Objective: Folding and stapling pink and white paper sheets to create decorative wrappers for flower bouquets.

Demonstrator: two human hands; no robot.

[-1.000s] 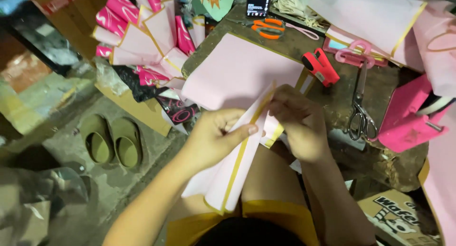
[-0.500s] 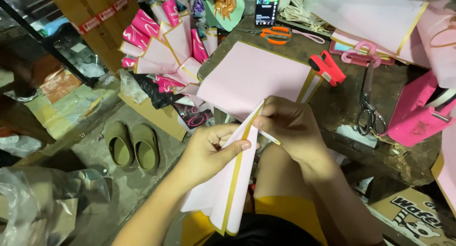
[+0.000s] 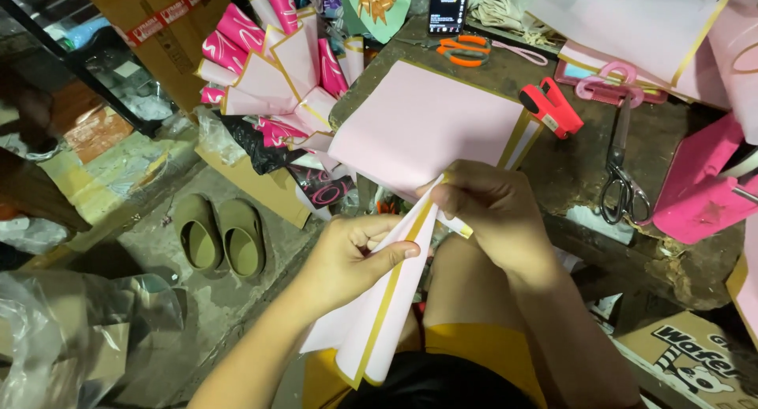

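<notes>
My left hand point(image 3: 347, 255) pinches a folded light-pink paper sheet with a gold border point(image 3: 379, 322), thumb on top of the fold. My right hand point(image 3: 493, 212) grips the same sheet at its upper tip, fingers curled over the gold edge. The sheet hangs down over my lap toward my yellow shorts. Just beyond my hands a stack of flat pink sheets point(image 3: 430, 125) lies on the dark worktable point(image 3: 584, 160).
On the table lie a red stapler point(image 3: 551, 106), orange scissors point(image 3: 462, 52), pink-handled scissors point(image 3: 620, 140), a phone point(image 3: 448, 5) and more pink sheets point(image 3: 632, 22). Folded pink cones point(image 3: 276, 77) pile at the left. Green slippers point(image 3: 219, 235) sit on the floor.
The view has shifted right and closer. My hands have folded the sheet tighter into a narrow shape; the left thumb now presses on the gold-edged fold.
</notes>
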